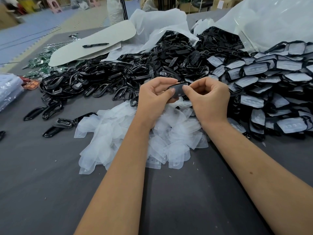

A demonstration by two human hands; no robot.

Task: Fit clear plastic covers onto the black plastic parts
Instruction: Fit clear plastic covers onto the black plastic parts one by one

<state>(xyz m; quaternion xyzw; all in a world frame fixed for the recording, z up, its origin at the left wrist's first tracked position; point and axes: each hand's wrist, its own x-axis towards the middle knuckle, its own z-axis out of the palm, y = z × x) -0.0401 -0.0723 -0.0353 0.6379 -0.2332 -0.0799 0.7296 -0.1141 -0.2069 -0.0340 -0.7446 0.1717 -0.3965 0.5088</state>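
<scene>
Both hands meet above the table's middle, holding one black plastic part [179, 91] with a clear cover lying on it. My left hand [155, 97] grips its left end, thumb on top. My right hand [208, 97] pinches its right end, thumb pressing the cover. Below the hands lies a heap of loose clear plastic covers [135, 138]. Bare black parts [105, 78] are piled to the left and behind. Black parts with covers fitted [271, 85] are heaped at the right.
The grey table [50, 184] runs to the front. Large plastic bags [271, 19] spill parts at the back. A pale board [94, 41] carries a black marker [95, 45]. Green circuit boards [40, 61] lie at the far left; stacked clear sheets [8, 89] sit at the left edge.
</scene>
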